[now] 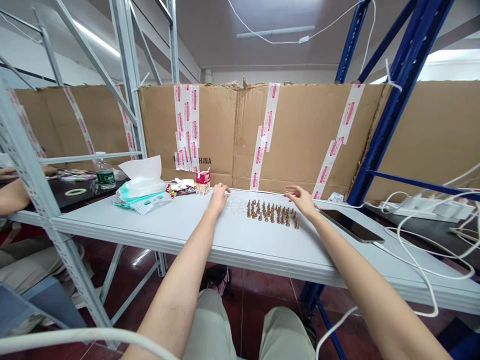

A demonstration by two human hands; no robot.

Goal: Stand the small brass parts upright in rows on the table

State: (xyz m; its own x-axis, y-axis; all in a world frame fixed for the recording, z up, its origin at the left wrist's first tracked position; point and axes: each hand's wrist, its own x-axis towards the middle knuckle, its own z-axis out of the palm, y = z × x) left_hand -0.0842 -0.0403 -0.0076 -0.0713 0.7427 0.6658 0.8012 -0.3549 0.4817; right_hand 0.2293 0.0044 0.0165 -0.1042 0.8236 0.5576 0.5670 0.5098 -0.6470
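Observation:
My left hand (219, 197) is over the table's far part, beside a patch of small clear pieces (237, 205). Its fingers curl in toward the thumb; anything between them is too small to make out. Rows of small bronze-coloured figures, like chess pawns (273, 213), stand upright to the right of the clear pieces. At the right end of these rows my right hand (302, 201) hovers with thumb and fingers apart, and I see nothing held in it.
A phone (352, 225) with a white cable lies right of my right forearm. Left on the table (180, 225) are a white-and-teal plastic bag (144, 187), wrappers (182, 187) and a red-and-white carton (203, 182). Cardboard (213, 120) walls the back. Another person's arm (17, 196) shows at far left.

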